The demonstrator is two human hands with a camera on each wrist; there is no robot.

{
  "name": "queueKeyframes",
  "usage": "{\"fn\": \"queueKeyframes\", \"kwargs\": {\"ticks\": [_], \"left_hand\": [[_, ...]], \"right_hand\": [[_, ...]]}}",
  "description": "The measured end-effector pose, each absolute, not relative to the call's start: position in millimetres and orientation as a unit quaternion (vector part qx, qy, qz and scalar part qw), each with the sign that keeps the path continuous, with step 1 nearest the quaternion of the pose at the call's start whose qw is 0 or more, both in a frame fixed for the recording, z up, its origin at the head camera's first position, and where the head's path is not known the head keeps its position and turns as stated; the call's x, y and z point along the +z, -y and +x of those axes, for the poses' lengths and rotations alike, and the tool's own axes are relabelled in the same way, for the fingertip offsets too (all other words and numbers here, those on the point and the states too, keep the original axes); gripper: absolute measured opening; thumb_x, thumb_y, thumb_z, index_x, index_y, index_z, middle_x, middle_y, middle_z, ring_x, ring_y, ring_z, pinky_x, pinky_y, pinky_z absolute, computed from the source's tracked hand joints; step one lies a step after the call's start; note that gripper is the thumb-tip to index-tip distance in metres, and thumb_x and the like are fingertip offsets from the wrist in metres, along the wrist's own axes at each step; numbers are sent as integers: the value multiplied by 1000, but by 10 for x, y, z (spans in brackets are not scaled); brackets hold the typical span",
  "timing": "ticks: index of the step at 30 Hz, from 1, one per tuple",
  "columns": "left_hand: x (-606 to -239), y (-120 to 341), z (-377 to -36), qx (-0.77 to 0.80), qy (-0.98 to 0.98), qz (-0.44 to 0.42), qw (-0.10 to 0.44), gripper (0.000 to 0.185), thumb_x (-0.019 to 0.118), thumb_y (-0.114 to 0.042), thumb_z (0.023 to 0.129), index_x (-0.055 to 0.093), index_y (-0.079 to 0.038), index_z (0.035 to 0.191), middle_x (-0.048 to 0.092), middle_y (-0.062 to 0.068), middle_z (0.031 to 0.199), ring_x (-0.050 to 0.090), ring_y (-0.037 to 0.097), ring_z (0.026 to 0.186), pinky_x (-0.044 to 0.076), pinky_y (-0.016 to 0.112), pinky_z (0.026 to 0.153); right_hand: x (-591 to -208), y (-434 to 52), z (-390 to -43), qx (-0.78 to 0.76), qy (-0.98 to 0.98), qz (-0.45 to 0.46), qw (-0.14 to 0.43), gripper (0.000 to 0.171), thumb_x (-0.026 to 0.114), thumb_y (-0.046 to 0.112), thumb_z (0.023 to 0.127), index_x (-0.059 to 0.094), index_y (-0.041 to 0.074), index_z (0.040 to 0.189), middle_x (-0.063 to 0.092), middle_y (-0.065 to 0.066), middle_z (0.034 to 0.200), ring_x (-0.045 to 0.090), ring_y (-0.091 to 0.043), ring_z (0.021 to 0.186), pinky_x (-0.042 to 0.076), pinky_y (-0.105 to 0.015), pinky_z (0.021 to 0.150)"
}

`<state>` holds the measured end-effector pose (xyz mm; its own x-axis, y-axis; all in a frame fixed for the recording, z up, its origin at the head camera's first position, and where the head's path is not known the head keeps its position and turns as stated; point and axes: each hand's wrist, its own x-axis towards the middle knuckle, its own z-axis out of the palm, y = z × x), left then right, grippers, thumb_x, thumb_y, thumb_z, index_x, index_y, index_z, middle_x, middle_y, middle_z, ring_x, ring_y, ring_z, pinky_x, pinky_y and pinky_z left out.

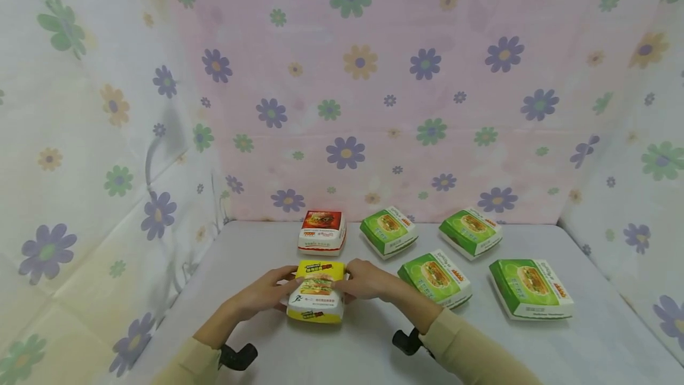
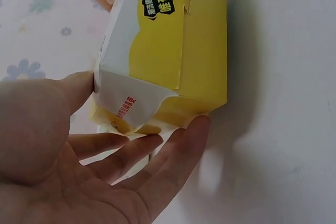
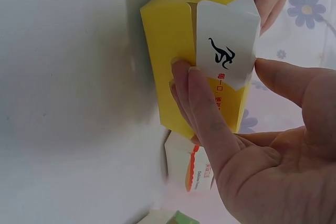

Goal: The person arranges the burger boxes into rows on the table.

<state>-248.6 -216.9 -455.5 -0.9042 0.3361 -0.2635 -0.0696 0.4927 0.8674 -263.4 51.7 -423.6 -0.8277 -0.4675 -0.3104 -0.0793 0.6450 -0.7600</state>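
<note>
A yellow and white burger box point(image 1: 316, 300) with a burger picture on its lid stands near the middle front of the table. My left hand point(image 1: 267, 291) grips it from the left, with the thumb at the lid's edge and the fingers against the lower side in the left wrist view. From the right, my right hand point(image 1: 370, 281) holds the same box point(image 3: 170, 51). In the right wrist view its thumb meets the lid edge and its fingers lie along the yellow wall. The lid's flaps are folded down over the box's sides.
Behind the yellow box sits a red and white burger box point(image 1: 322, 233). Several green and white burger boxes stand to the right, one point(image 1: 435, 278) close beside the right forearm and another point(image 1: 530, 290) farther right. Flowered cloth point(image 1: 385, 117) walls the white table point(image 1: 256, 349).
</note>
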Motion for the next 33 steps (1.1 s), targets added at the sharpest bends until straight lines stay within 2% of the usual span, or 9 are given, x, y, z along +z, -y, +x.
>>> {"fn": "queueKeyframes", "kwargs": {"ticks": [9,16,20,26,33], "left_hand": [[-4533,2305,-2498,497,-838,73,214,73,58,-42,104,35,5,155,42,30,151,62,27,112,61,42,80],[-4550,2365,-2489,505,-831,77,220,73,58,-41,105,33,7,155,40,31,152,62,28,112,60,42,82],[-4586,2380,-2483,504,-833,68,219,73,58,-42,105,34,6,154,38,32,153,61,30,115,60,43,82],[-4620,2395,-2472,502,-834,57,220,72,58,-43,104,35,4,154,33,34,155,59,34,120,60,45,83],[-4577,2401,-2463,487,-845,54,212,76,52,-49,105,32,4,156,33,32,157,61,31,116,60,44,83]], "right_hand": [[-4246,-424,-2628,-409,-860,-167,254,39,70,30,98,63,-3,117,69,-6,90,65,-22,84,51,-35,74],[-4277,-369,-2600,-412,-857,-165,261,36,69,29,98,64,-2,114,69,-6,88,64,-20,82,50,-33,71],[-4294,-363,-2583,-405,-861,-166,260,33,68,30,98,65,-1,110,70,-8,85,62,-21,81,46,-34,71],[-4288,-361,-2551,-402,-862,-157,267,34,68,33,99,63,0,109,69,-9,89,63,-23,84,46,-36,73],[-4223,-419,-2529,-382,-871,-142,275,32,68,34,98,59,3,99,67,-14,89,65,-27,82,48,-39,74]]}}
